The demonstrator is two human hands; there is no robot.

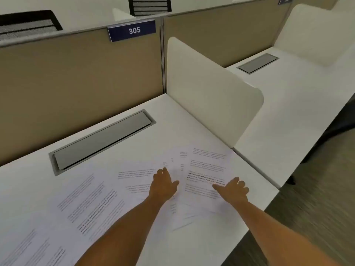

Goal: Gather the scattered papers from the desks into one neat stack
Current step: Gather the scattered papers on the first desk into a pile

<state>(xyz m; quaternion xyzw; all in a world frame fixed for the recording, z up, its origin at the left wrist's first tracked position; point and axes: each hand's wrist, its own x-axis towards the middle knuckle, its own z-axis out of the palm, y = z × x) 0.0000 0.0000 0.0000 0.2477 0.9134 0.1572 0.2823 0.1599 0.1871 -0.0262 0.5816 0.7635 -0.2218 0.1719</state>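
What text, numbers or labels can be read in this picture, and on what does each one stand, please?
"305": white digits on the blue sign atop the tan partition.
Second blue sign, top right: too blurred to read.
Printed papers on the desk: lines of text, some bold, too blurred to read.

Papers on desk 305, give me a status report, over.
Left hand and right hand flat on papers, gripping nothing. Sheets scattered, overlapping, no stack yet. White divider borders the right side.

Only legible text: "305", white digits on the dark blue sign (132,30) clipped atop the tan partition (76,77). Papers (206,169) carry printed paragraphs, too blurred to read.
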